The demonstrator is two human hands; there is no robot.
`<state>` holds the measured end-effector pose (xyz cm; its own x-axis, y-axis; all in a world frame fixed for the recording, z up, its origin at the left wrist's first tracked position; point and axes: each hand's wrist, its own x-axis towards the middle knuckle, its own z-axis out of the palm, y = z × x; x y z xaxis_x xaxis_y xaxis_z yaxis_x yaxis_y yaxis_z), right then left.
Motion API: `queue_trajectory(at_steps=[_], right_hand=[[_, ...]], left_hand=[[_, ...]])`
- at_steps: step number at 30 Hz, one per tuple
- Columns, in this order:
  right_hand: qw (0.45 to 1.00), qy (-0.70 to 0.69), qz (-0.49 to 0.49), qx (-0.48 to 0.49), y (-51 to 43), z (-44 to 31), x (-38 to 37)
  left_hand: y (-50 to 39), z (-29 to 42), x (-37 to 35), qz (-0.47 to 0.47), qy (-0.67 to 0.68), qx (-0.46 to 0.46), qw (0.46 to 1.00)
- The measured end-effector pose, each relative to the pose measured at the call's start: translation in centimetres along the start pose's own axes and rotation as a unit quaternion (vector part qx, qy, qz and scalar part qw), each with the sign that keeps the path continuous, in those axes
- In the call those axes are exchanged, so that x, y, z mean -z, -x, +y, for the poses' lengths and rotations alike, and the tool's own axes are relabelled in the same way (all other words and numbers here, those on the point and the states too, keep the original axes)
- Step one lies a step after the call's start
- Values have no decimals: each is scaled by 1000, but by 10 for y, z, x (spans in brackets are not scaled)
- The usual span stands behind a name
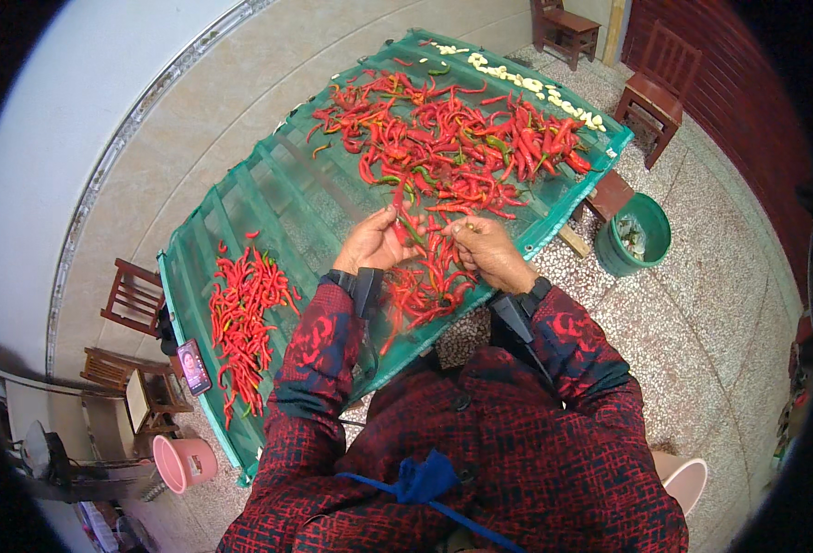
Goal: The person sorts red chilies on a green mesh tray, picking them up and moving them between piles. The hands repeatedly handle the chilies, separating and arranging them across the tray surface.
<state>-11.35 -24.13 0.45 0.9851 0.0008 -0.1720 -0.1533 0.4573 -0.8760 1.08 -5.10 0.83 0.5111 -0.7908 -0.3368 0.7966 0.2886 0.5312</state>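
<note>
My left hand (380, 240), palm up over the green mesh rack (296, 193), holds a few chili peppers (399, 220), red ones and a green one. Close to its right, my right hand (487, 250) has thumb and forefinger pinched together on something small and yellowish-green, perhaps a pepper stem. Beneath and between both hands lie loose red peppers (434, 294). Beyond them spreads a large heap of red chilies (448, 131) with a few green ones. A separate pile of red chilies (244, 321) lies at the rack's left end.
Pale garlic-like pieces (530, 84) line the rack's far edge. A green bucket (633, 235) with scraps stands at right, beside a small wooden stool (610, 193). Wooden chairs (655, 97) stand around. A lit phone (194, 366) leans at the left edge, above a pink bucket (185, 464).
</note>
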Motion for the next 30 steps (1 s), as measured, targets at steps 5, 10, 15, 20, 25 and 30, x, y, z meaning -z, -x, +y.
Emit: queue_trajectory(at_steps=[5,10,15,20,25,30], right_hand=[[999,43,-10,-31,0,1,-9],[984,171,34,41,-4,9,-15],[968,237,45,74,5,11,-15],[984,125,72,105,7,1,-17],[993,91,53,58,11,-2,-14],[996,50,0,71,14,-4,-13]], left_hand=[[3,-11,-11,-29,-77,-31,996],[4,-20,-25,-27,-83,-65,994],[10,-27,-30,-24,-88,-73,993],[13,-33,-34,-49,-119,-43,991],[15,-41,-40,-39,-168,-55,984],[12,-45,-44,-22,-190,-44,981]])
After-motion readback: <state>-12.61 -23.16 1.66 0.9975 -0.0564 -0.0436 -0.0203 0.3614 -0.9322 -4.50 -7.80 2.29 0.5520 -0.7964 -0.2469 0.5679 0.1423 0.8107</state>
